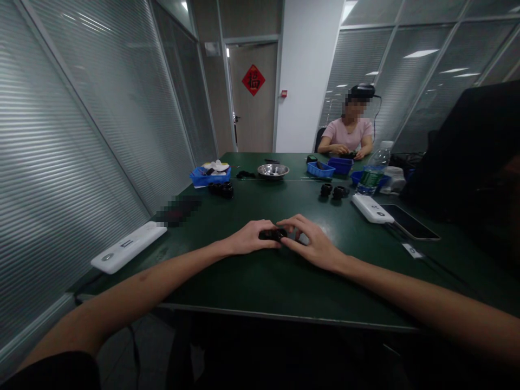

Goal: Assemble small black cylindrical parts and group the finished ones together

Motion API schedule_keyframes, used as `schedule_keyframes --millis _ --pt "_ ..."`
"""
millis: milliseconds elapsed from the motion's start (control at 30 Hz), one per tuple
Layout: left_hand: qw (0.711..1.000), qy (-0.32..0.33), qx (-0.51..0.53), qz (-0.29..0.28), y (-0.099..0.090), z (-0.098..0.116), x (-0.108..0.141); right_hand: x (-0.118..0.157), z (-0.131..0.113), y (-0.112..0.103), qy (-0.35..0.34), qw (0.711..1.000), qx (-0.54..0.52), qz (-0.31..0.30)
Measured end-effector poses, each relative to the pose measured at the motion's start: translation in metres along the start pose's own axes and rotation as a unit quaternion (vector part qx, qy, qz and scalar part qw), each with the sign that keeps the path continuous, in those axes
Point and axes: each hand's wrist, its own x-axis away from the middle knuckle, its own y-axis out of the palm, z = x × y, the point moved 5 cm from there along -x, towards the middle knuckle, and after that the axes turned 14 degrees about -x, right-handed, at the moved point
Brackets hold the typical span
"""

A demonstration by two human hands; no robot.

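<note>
A small black object [270, 234] lies low over the middle of the green table [244, 287], between my two hands. My left hand [252, 237] is wrapped round its left end, with the thumb below and the fingers above. From the right, my right hand [311, 242] touches the object's right end with its thumb and fingertips, the fingers curved over a small gap. The black object's details are too dark to make out.
Black round parts [338, 192] stand beyond my right hand, and more [221, 189] at the left. Farther back are a metal bowl [273, 172], blue baskets [320, 170] and a bottle [371, 173]. White power banks [130, 247] flank my arms. A person [348, 132] sits opposite.
</note>
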Motion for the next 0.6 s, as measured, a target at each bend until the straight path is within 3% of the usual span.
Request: schedule_keyframes --millis 100,333,500,600 --pt "1.0 -0.006 -0.005 0.003 0.0004 -0.0008 -0.0005 -0.0008 0.0036 -0.0001 0.009 1.0 0.009 0.014" --pt "1.0 -0.006 -0.006 -0.007 0.0009 -0.0009 -0.0003 -0.001 -0.0013 0.003 -0.011 0.999 -0.03 -0.026" --pt "1.0 0.001 -0.005 0.001 0.0025 -0.0014 -0.0017 -0.0028 0.0022 0.0 0.018 1.0 0.003 0.017" --pt "1.0 0.003 -0.012 0.007 0.0024 -0.0016 -0.0018 -0.0029 0.005 0.0006 0.022 1.0 0.001 0.011"
